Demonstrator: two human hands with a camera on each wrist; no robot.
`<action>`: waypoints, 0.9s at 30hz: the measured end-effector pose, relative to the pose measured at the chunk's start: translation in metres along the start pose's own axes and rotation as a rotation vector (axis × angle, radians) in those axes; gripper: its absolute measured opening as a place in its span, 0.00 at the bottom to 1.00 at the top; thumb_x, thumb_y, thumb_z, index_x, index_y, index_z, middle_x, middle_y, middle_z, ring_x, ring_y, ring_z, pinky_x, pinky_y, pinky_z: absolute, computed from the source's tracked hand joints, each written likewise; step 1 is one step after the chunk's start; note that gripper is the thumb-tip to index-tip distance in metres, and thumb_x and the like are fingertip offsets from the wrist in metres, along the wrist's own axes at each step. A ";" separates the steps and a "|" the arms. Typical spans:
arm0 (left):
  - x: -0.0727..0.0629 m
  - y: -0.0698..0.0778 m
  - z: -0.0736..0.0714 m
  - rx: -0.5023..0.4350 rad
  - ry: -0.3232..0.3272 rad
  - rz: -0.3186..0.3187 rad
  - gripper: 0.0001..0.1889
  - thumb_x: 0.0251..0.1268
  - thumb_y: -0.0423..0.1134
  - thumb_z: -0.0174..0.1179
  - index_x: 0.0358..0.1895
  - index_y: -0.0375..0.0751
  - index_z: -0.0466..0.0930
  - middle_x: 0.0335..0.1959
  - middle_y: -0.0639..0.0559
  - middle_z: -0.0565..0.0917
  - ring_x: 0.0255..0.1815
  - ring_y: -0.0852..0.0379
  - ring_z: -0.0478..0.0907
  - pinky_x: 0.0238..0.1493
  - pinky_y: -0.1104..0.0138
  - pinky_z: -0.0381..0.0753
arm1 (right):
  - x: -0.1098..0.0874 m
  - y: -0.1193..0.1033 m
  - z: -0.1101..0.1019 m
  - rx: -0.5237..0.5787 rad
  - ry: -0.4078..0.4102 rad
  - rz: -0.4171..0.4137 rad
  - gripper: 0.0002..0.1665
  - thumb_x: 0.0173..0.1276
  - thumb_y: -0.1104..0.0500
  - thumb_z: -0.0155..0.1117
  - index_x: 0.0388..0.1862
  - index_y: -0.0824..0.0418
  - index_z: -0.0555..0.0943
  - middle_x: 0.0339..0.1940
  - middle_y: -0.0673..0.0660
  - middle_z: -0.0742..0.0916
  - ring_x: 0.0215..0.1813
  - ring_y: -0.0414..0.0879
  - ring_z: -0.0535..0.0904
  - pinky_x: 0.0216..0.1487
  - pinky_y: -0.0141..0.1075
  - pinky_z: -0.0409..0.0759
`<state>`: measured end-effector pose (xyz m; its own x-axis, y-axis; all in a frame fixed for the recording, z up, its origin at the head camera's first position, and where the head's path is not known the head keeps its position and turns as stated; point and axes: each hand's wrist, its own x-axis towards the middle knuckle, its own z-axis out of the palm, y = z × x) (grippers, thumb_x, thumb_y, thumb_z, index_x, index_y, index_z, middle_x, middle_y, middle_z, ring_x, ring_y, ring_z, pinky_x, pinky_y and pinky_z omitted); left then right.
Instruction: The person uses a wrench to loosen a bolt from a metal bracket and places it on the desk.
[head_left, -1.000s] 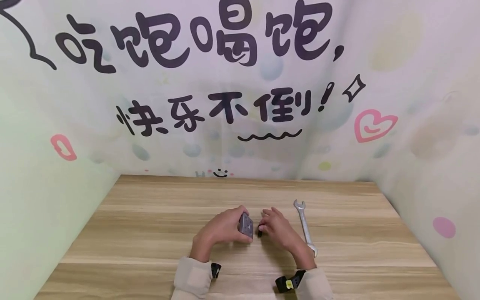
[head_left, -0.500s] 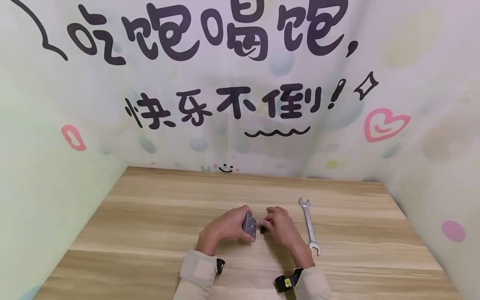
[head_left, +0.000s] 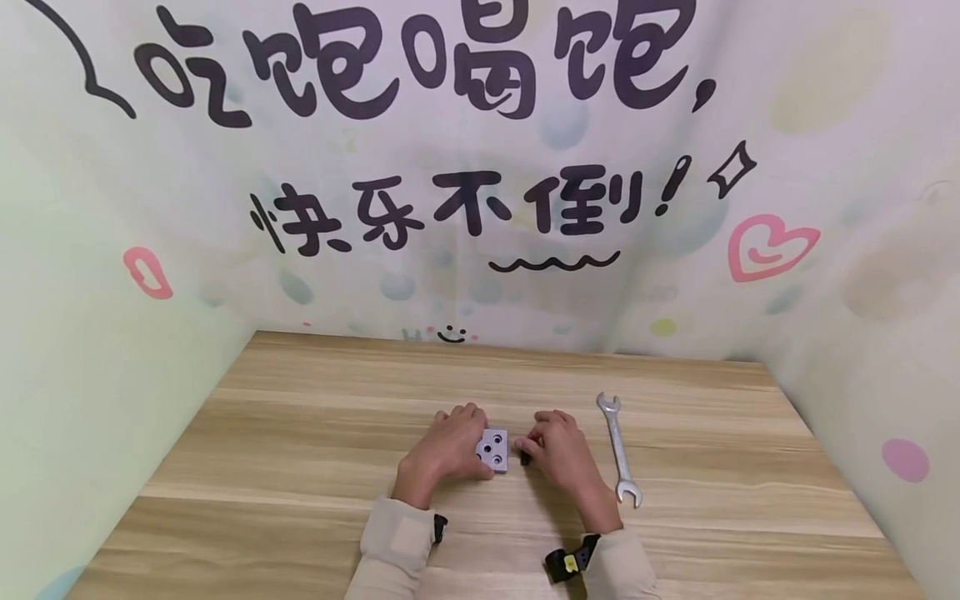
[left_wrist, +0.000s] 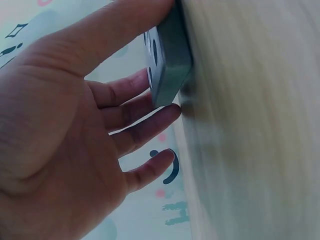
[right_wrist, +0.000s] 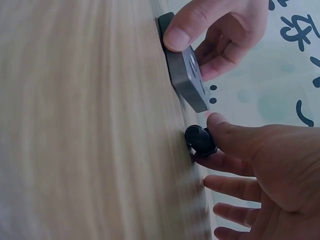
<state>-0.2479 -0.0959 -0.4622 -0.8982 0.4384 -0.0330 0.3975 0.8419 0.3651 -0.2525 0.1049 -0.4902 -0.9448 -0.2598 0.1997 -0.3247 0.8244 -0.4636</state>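
Note:
A grey metal block (head_left: pixel 495 451) with several round holes in its upper face is in my left hand (head_left: pixel 448 443). My thumb and fingers grip it by its edges, holes up, at or just above the tabletop; I cannot tell if it touches. In the left wrist view the block (left_wrist: pixel 171 65) shows a bevelled side. To the right, my right hand (head_left: pixel 558 452) pinches a short black bolt (right_wrist: pixel 201 140) between thumb and index finger, close to the table. Its other fingers are spread apart. A small gap separates bolt and block.
A silver double open-ended wrench (head_left: pixel 618 450) lies on the wood-grain table (head_left: pixel 300 433) just right of my right hand. Behind the table hangs a printed cloth backdrop (head_left: pixel 450 292), with pale walls on both sides. Black straps with cameras (head_left: pixel 566 565) sit on my wrists.
My left hand has turned the block from standing on edge to lying with its holed face up. The right hand keeps its pinch on the bolt. The head view shifted slightly.

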 end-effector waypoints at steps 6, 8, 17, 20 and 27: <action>0.000 0.000 0.000 -0.015 -0.026 -0.024 0.28 0.46 0.49 0.77 0.47 0.39 0.77 0.40 0.53 0.72 0.40 0.56 0.67 0.49 0.58 0.65 | 0.000 0.000 0.001 -0.003 -0.005 0.004 0.10 0.62 0.55 0.73 0.26 0.61 0.88 0.53 0.67 0.86 0.62 0.65 0.76 0.63 0.58 0.71; 0.000 -0.001 0.000 -0.023 -0.031 -0.030 0.29 0.46 0.50 0.76 0.48 0.38 0.77 0.41 0.53 0.72 0.41 0.56 0.67 0.48 0.58 0.66 | 0.000 0.000 0.001 0.003 -0.013 0.016 0.10 0.62 0.55 0.72 0.27 0.61 0.88 0.54 0.67 0.85 0.63 0.65 0.75 0.64 0.58 0.70; -0.001 -0.007 0.001 -0.148 -0.078 -0.018 0.41 0.53 0.53 0.73 0.66 0.32 0.69 0.59 0.42 0.74 0.54 0.49 0.71 0.55 0.56 0.73 | -0.001 0.001 0.002 0.020 -0.031 0.033 0.10 0.64 0.54 0.71 0.28 0.59 0.87 0.53 0.65 0.85 0.64 0.64 0.75 0.66 0.58 0.69; -0.003 -0.015 -0.007 -0.180 -0.072 -0.059 0.44 0.59 0.56 0.68 0.72 0.34 0.62 0.69 0.38 0.68 0.66 0.43 0.68 0.65 0.49 0.69 | 0.002 0.000 0.000 0.038 -0.012 -0.004 0.12 0.67 0.54 0.69 0.34 0.63 0.87 0.51 0.64 0.86 0.63 0.64 0.76 0.67 0.56 0.69; -0.016 -0.038 -0.030 -0.179 0.009 -0.156 0.43 0.66 0.60 0.59 0.76 0.37 0.58 0.76 0.36 0.60 0.77 0.37 0.53 0.73 0.40 0.52 | -0.001 0.006 -0.041 0.040 0.030 0.011 0.27 0.74 0.50 0.59 0.60 0.71 0.77 0.66 0.73 0.76 0.70 0.69 0.67 0.70 0.62 0.61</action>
